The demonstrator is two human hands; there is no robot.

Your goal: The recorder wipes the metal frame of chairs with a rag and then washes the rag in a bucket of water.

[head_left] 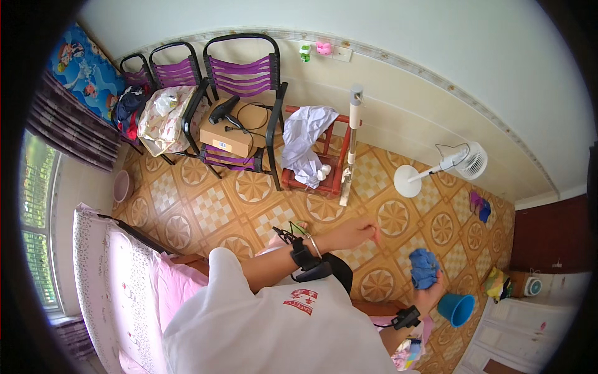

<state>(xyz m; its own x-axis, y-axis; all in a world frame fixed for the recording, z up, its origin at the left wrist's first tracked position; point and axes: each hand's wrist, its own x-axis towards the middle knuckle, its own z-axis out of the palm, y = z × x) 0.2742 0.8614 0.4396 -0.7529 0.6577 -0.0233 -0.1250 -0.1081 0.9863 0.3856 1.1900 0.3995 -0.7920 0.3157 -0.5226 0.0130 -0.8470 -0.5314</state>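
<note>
My right hand, at the right of the view, grips a bunched, folded blue cloth, which stands up past the fingers. My left hand is held out over the tiled floor, with its fingers bent downward; no object shows in it, though its palm is hidden. A black strap with a device sits on each wrist, and a pale bangle is on the left one. Just right of my right hand a blue plastic bucket stands on the floor. Below my right forearm lie patterned fabrics.
Along the wall stand chairs with purple straps, one bearing a cardboard box and hair dryer. A red wooden rack holds white cloth beside a mop. A white fan is farther right; a bed is left.
</note>
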